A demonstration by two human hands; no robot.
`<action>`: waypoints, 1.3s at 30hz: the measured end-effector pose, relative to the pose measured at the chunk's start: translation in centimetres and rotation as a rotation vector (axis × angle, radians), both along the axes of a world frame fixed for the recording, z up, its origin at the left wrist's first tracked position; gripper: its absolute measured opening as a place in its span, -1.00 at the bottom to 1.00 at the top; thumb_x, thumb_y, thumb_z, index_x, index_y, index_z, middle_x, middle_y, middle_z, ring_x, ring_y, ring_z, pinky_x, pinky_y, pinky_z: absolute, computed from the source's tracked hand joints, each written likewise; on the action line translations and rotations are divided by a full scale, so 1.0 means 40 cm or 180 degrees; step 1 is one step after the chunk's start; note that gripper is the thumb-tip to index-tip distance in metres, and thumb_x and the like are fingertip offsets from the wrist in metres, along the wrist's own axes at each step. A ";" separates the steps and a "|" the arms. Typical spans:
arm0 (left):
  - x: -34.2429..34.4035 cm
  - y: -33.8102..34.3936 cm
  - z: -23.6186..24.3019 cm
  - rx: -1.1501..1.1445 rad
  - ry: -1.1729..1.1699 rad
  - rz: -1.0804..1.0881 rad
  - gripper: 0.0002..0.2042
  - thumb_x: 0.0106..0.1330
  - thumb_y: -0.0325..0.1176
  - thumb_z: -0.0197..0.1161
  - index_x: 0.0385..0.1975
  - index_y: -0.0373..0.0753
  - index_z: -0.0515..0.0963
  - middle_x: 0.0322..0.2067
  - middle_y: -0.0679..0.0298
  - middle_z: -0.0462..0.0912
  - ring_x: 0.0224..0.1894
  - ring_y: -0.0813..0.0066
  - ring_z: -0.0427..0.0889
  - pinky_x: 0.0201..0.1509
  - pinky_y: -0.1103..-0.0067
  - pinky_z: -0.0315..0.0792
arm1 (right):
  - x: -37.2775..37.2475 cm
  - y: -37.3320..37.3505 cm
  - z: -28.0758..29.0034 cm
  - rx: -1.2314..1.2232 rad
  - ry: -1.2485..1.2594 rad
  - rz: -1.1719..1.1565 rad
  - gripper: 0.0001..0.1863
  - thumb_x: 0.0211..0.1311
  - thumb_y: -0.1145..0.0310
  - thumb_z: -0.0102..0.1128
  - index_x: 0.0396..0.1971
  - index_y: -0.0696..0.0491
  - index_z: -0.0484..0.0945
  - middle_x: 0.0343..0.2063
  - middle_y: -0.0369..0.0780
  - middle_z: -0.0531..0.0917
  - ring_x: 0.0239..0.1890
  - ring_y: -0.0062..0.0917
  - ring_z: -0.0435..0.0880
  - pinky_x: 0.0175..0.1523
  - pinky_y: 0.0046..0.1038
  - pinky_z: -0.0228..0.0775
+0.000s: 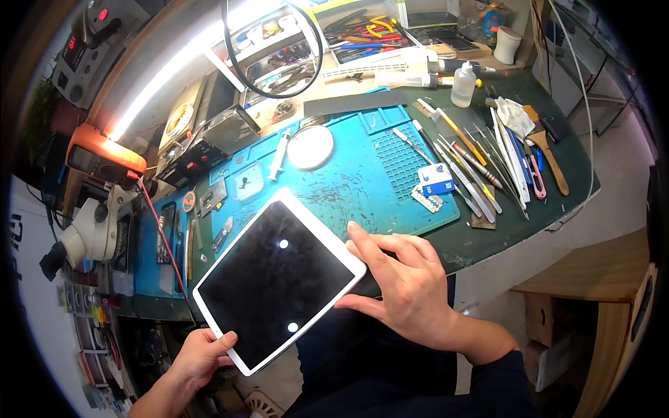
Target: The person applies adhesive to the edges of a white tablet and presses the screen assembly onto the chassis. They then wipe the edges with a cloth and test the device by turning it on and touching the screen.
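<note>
One white tablet (pixel 275 280), held up by the near edge of the blue mat (pixel 362 177).
The left hand (pixel 197 357) has its grip on one edge. The right hand (pixel 411 292) spreads around one corner; I can't tell if its grip is holding. A syringe (pixel 280 157) lies on the mat.

Red lit digits (pixel 71 44) glow on the grey box (pixel 75 68), dark letters (pixel 15 226) mark the white panel (pixel 35 233) at far left, and small print (pixel 430 188) marks the blue-and-white card (pixel 437 179)
</note>
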State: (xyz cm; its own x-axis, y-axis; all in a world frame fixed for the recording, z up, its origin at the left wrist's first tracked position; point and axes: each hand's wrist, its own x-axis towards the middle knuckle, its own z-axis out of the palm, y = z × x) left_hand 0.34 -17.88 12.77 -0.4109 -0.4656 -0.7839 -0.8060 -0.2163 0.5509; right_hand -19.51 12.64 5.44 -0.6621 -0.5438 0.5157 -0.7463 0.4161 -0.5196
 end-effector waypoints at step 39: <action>0.035 0.006 -0.037 0.0786 0.0775 0.0526 -0.52 0.44 -0.12 0.30 0.23 -0.25 0.43 0.18 0.16 0.61 0.22 0.16 0.61 0.32 0.06 0.47 | 0.002 -0.003 -0.003 -0.0107 0.0311 0.0012 -0.20 0.02 -0.08 0.52 0.22 0.11 0.59 -0.08 -0.24 0.75 0.03 -0.46 0.68 0.19 -0.30 0.45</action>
